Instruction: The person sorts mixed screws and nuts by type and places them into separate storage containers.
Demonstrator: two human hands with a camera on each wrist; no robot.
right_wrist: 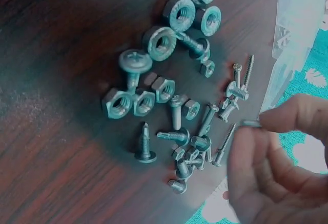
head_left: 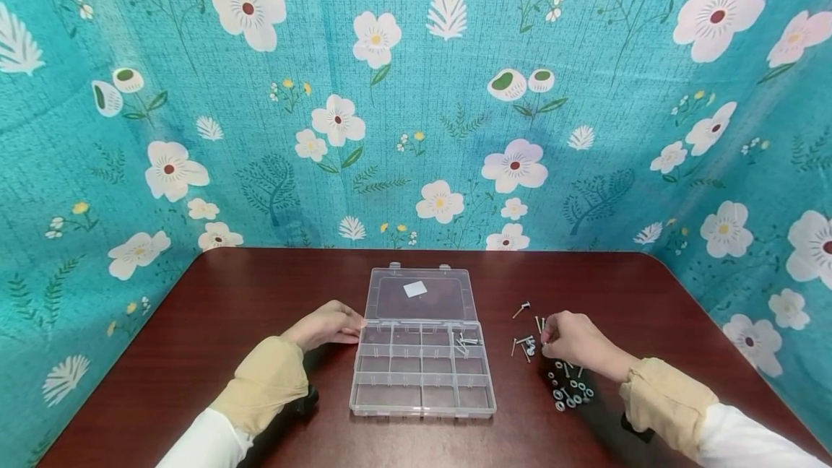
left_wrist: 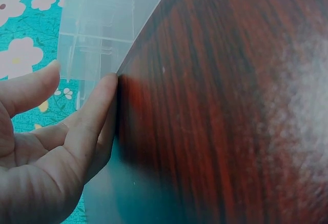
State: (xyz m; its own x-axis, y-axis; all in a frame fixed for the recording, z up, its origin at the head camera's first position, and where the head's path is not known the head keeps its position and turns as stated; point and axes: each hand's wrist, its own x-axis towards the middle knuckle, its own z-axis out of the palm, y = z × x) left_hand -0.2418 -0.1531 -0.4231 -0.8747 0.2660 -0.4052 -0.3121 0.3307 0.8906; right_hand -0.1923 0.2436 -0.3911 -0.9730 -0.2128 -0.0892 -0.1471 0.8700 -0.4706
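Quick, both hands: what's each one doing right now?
Left hand: open, fingertips touching the side of the clear plastic box.
Right hand: closed, pinching a small metal piece; exact type unclear.

Left hand (head_left: 327,325) rests outstretched while right hand (head_left: 578,340) pinches

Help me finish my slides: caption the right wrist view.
Right hand pinching a small metal piece beside nuts and screws scattered on the table.
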